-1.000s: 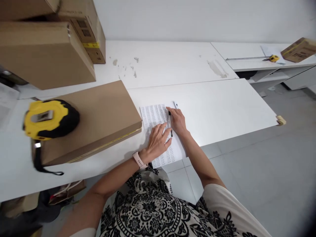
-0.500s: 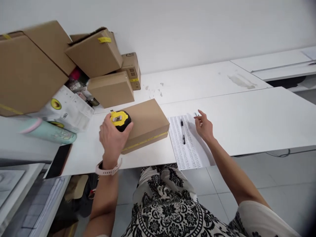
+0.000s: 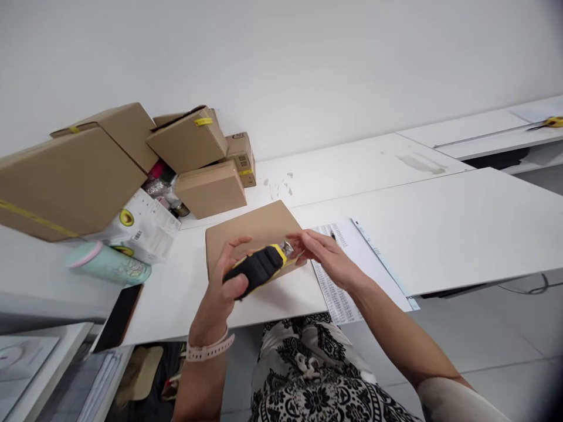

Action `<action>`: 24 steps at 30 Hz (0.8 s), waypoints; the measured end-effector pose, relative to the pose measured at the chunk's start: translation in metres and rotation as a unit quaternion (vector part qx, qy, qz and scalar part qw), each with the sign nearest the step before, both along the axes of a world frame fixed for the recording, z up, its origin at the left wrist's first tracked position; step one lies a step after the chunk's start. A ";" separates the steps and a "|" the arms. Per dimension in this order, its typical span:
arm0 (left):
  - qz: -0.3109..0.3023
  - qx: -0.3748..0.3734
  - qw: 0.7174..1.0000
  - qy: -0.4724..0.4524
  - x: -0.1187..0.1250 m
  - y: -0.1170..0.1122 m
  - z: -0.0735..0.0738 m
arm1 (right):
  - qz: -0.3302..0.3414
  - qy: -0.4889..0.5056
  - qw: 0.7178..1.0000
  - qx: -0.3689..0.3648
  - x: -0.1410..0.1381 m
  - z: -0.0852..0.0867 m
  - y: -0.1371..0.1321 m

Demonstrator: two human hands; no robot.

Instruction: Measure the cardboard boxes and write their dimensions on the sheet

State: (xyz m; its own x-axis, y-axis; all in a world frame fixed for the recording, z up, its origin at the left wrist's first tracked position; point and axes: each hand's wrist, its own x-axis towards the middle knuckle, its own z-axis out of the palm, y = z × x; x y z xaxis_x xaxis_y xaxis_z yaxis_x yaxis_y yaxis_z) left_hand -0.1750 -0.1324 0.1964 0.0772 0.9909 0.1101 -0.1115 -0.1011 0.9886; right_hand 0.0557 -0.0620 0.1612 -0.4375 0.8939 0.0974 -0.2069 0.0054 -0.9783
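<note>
My left hand [image 3: 222, 287] is wrapped round a yellow and black tape measure [image 3: 257, 267], held just above the front edge of a flat brown cardboard box [image 3: 246, 230] on the white table [image 3: 440, 223]. My right hand [image 3: 323, 256] pinches the metal tip of the tape [image 3: 288, 248] at the measure's right end. A printed sheet of paper [image 3: 338, 293] lies under my right hand, to the right of the box. A black pen [image 3: 333, 236] shows partly on the sheet behind my fingers.
Several cardboard boxes [image 3: 189, 146] are piled at the back left against the wall. A white packet [image 3: 143, 225], a mint green bottle [image 3: 108, 264] and a dark phone [image 3: 118, 316] lie at the left. Another yellow tape measure [image 3: 549, 122] lies on the far right table.
My left hand lifted the tape measure off the box and brought it toward me. My right hand left the sheet and took hold of the tape's tip. The view tilted upward.
</note>
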 end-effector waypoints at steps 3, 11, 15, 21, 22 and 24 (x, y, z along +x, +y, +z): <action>-0.049 -0.016 0.999 -0.016 0.004 -0.009 0.002 | 0.085 0.035 0.993 -0.068 -0.016 0.008 -0.008; 0.069 -0.045 0.997 0.001 -0.045 -0.005 0.016 | 0.051 0.022 0.995 -0.082 -0.005 0.010 0.039; 0.208 -0.068 0.976 -0.018 -0.097 0.004 0.021 | -0.023 0.024 0.998 -0.056 0.016 -0.002 0.096; 0.269 -0.131 0.954 -0.036 -0.140 0.005 0.005 | -0.042 -0.007 0.997 -0.063 0.001 -0.037 0.122; 0.269 -0.136 0.953 -0.033 -0.142 0.005 0.003 | -0.038 -0.007 0.997 -0.063 -0.003 -0.040 0.121; 0.269 -0.148 0.951 -0.025 -0.146 0.005 0.002 | -0.033 -0.007 0.997 -0.063 -0.010 -0.043 0.120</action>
State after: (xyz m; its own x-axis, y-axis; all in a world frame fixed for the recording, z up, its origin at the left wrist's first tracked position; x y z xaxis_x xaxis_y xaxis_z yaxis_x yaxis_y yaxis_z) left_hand -0.3210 -0.1272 0.1979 -0.4474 0.8741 -0.1892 -0.1707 0.1242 0.9775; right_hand 0.0455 0.0583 0.1185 -0.3782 0.9254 -0.0226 -0.1959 -0.1039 -0.9751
